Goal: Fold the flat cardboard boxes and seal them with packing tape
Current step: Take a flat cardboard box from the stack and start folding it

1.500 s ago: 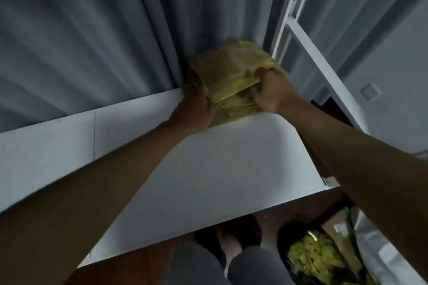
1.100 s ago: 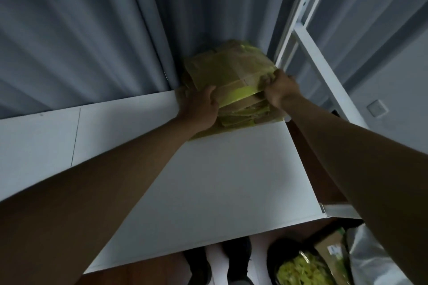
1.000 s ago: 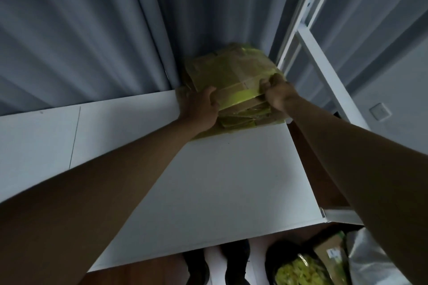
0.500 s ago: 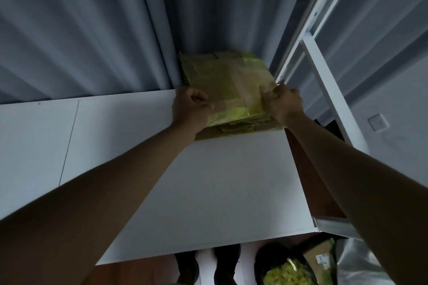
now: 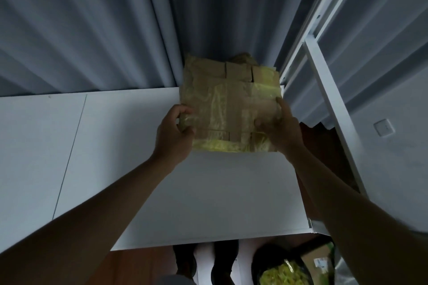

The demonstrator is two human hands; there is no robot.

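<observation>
the stack of flat cardboard boxes (image 5: 228,104), wrapped in yellowish plastic, now sits closer to the person and lies flatter on the white table (image 5: 208,192) than a second and a half ago, when it leaned up against the grey curtain (image 5: 92,30) at the back corner. the left hand (image 5: 174,134) has shifted from lying over the stack's near left corner to gripping its left edge, fingers curled round it. the right hand (image 5: 281,128) has slid from the top right corner down to the right edge, with the thumb on top.
</observation>
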